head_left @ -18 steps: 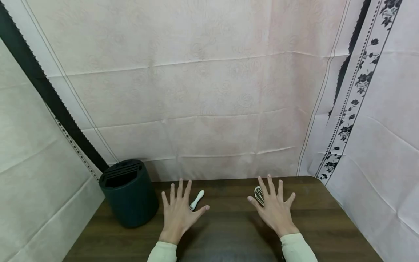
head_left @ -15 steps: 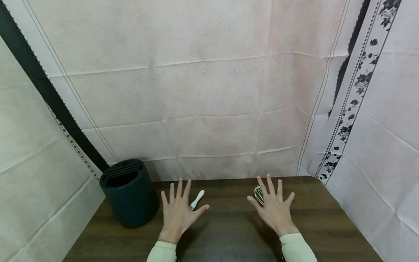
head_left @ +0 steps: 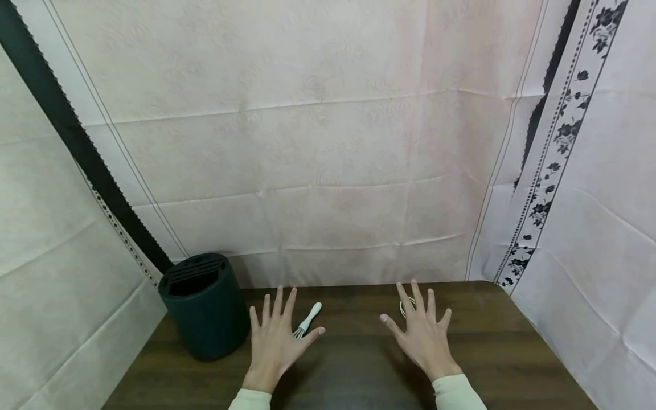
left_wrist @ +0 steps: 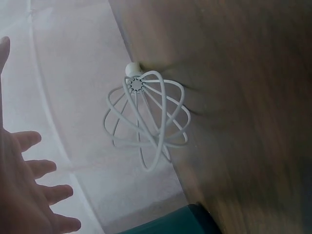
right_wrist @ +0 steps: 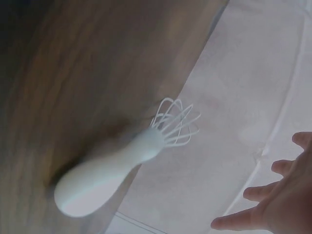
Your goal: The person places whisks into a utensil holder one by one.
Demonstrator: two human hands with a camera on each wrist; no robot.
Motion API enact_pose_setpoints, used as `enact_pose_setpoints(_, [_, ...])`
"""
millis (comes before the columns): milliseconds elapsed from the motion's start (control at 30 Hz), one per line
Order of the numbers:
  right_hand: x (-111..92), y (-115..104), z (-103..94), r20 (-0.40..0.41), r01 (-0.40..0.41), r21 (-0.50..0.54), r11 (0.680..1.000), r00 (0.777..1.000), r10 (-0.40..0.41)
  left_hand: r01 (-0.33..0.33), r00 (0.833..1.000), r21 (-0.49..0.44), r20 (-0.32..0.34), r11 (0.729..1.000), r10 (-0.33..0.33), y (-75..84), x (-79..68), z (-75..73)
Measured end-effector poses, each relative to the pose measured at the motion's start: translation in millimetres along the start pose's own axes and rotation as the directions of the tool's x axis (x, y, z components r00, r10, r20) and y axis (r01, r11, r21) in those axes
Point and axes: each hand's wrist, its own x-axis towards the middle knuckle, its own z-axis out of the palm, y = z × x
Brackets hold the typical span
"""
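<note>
Two pale whisks lie on the dark wooden table. Beside my left hand (head_left: 271, 348), toward its thumb, is one whisk (head_left: 311, 316) with its handle pointing away; its wire loops (left_wrist: 139, 117) face the camera in the left wrist view. My right hand (head_left: 424, 343) is spread over the other whisk, and in the head view only a bit of its wires shows past the fingers. The right wrist view gives its thick, light handle (right_wrist: 105, 178) and wire head (right_wrist: 178, 124). Both hands have fingers spread and grip nothing.
A dark green utensil holder (head_left: 204, 319) with a slotted top stands at the table's left side. Pale cloth (head_left: 328, 171) hangs behind the table and on both sides. The table's back edge lies just past my fingertips.
The head view has tilted up slightly, so the scene sits lower. Both hands have shifted a little left, and more of the left whisk's wires show. Neither whisk has visibly moved on the table.
</note>
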Motion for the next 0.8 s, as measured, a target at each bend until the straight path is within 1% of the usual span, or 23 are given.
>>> enact_pose_setpoints(100, [-2,-5,4.3,-0.011,-0.004,0.013,1.000,1.000,0.004,0.005,1.000,-0.003,-0.013,1.000,-0.005,-2.9,-1.5,-0.7])
enact_pose_setpoints(267, [-2,-15,7.3,-0.029,-0.005,0.029,1.000,1.000,0.006,-0.007,0.999,-0.023,-0.052,1.000,0.006,-6.5,-1.8,-2.4])
enact_pose_setpoints(433, [-2,-27,9.7,-0.057,0.009,0.035,0.999,0.998,-0.007,-0.010,0.997,-0.030,-0.081,0.999,0.007,-5.1,-5.5,-4.1])
enact_pose_setpoints(567, [-2,-34,14.3,-0.061,0.013,0.035,0.999,0.998,-0.011,-0.013,0.994,-0.038,-0.107,0.999,0.009,-6.1,-9.3,-4.5])
enact_pose_setpoints(700, [-1,-39,17.5,-0.054,0.013,0.051,0.999,0.998,-0.010,-0.041,0.991,-0.043,-0.129,0.998,0.035,-8.2,-9.1,-4.5])
enact_pose_setpoints(800, [2,-43,18.3,-0.065,0.021,0.072,0.997,0.998,-0.016,-0.069,0.983,-0.055,-0.172,0.996,0.059,-9.6,-7.0,-4.8])
